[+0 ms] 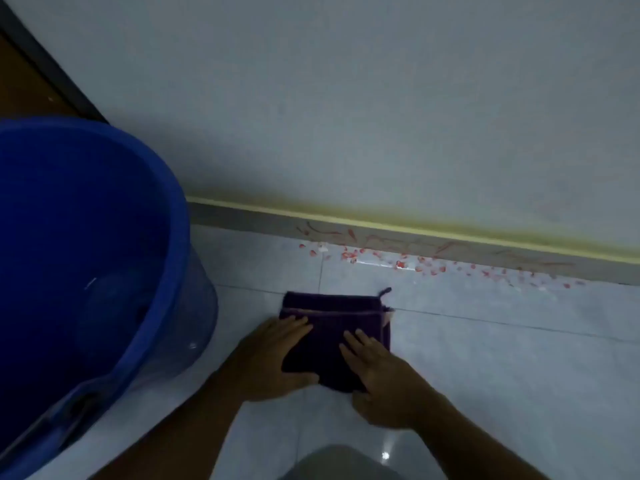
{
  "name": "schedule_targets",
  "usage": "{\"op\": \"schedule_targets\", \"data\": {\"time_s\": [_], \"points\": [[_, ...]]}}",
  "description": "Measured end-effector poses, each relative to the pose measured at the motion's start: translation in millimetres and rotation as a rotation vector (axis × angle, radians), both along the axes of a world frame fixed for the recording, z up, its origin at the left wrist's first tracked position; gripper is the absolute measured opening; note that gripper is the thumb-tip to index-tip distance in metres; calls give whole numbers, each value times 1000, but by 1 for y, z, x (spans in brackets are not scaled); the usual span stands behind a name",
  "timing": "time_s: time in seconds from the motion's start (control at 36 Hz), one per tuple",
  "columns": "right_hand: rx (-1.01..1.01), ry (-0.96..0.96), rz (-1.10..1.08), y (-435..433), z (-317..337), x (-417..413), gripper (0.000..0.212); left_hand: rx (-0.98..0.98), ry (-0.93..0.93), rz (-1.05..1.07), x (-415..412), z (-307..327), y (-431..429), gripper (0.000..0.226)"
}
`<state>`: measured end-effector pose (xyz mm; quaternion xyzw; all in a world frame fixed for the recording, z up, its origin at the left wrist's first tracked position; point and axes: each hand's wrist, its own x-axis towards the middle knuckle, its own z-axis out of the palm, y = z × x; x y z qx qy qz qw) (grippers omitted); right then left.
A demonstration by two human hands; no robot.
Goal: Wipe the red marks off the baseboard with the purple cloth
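Note:
A folded dark purple cloth (332, 327) lies flat on the pale floor tiles, a short way in front of the baseboard. My left hand (273, 358) rests on its left part, fingers spread flat. My right hand (377, 372) presses on its right part, fingers flat too. The grey baseboard (415, 242) runs along the foot of the wall under a yellow strip, and faint red marks (349, 235) streak its face. Red flecks (401, 263) are scattered on the floor right below it.
A large blue bucket (86, 258) stands close on the left, filling that side. A dark door frame (45, 71) is at the top left. The white wall (381, 116) rises behind. Floor tiles (519, 358) stretch to the right.

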<state>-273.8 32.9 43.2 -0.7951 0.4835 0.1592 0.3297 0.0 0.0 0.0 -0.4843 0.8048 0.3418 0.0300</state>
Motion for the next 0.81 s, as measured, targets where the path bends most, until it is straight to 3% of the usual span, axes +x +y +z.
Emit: {"op": "schedule_targets", "data": {"time_s": [0.14,0.19,0.36,0.56,0.81], "points": [[-296,-132,-57,13,-31,20,69,-194,34,189,14,-19,1,64],[-319,-192,-27,2,-42,30,64,-261,3,241,18,-32,-8,59],[-324,-124,119,-26,-64,66,68,-354,-81,359,22,-52,-33,56],[-348,-70,-5,-25,-77,82,81,-433,-219,371,18,-65,-33,59],[-402,-81,-220,-80,-85,106,70,-440,-229,336,21,-67,-37,59]]}}
